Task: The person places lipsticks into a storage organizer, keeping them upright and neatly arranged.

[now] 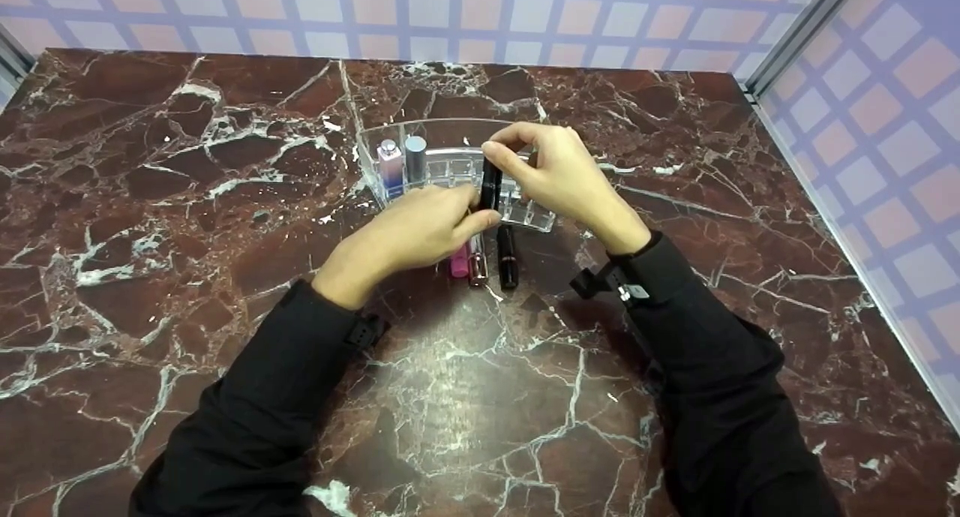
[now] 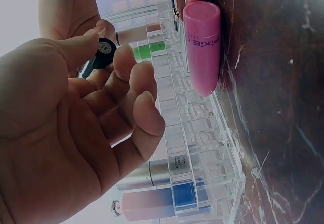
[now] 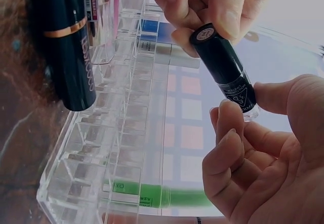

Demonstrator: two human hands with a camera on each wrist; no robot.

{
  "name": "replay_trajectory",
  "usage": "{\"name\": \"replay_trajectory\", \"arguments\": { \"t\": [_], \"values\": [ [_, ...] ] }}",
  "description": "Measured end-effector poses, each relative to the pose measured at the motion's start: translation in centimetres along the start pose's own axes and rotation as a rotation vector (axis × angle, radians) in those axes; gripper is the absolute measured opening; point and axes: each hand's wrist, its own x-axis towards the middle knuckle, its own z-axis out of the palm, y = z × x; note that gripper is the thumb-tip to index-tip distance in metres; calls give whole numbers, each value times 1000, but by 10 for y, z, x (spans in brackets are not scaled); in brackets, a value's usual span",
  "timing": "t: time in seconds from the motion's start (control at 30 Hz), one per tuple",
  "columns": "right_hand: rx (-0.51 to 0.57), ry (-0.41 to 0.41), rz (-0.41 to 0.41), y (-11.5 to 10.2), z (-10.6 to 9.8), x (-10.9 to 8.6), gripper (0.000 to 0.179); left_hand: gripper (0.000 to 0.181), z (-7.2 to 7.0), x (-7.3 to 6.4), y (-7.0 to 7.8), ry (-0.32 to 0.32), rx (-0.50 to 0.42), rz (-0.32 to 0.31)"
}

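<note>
Both hands hold one black lipstick tube (image 1: 491,187) above a clear acrylic organizer (image 1: 536,222). My right hand (image 1: 562,173) pinches its upper end between thumb and fingers. At the lower end, the thumb and fingers of my left hand (image 1: 420,223) grip it. In the right wrist view the lipstick tube (image 3: 221,62) slants between the two hands, with a round label on its base. A pink-and-blue tube (image 1: 390,164) and a grey tube (image 1: 415,159) stand in the organizer's left side. A green tube (image 3: 152,194) stands toward its other end.
Before the organizer lie a pink lipstick (image 2: 203,46), a clear tube with a rose-gold end (image 1: 478,269) and a black tube with a gold band (image 3: 66,46). All rest on a dark red marbled table (image 1: 465,397). Checkered panels (image 1: 480,18) rise at the back and right.
</note>
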Motion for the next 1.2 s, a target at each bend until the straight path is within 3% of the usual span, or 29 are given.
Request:
{"name": "replay_trajectory", "arguments": {
  "t": [0.83,1.2],
  "values": [
    [-9,-20,-14,-1,1,0,34,37,2,0,-3,15,5,-18],
    [-26,26,-19,-2,-4,-2,36,37,1,0,-4,15,-2,-45]
  ]
}}
